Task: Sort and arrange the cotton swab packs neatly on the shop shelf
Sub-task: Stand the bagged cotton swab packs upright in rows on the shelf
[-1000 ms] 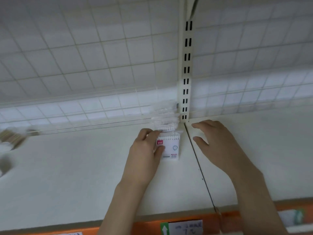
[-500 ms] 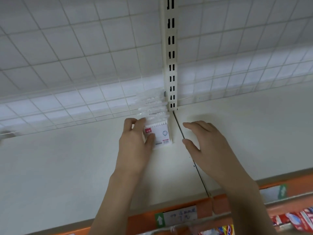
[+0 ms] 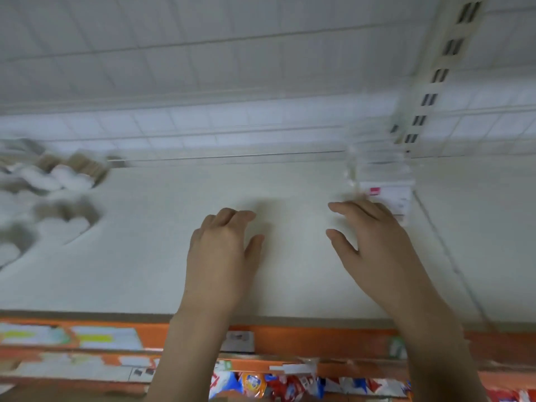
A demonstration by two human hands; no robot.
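Note:
A row of clear cotton swab packs [image 3: 380,175] stands at the back right of the white shelf [image 3: 162,256], against the slotted upright; the front pack shows a white label with a red patch. My left hand [image 3: 223,253] hovers over bare shelf in the middle, fingers loosely bent, holding nothing. My right hand [image 3: 374,242] is spread with relaxed fingers just in front of the row, its fingertips near the front pack's lower left corner. A loose, blurred heap of more swab packs [image 3: 49,195] lies at the far left of the shelf.
A slotted metal upright [image 3: 435,76] rises at the right in front of the wire-grid back wall. An orange price rail [image 3: 304,340] with labels runs along the shelf's front edge. Colourful packets [image 3: 290,385] fill the shelf below.
My left hand has let go of the front pack and moved left. The view has swung left, bringing the heap of packs at the far left into sight.

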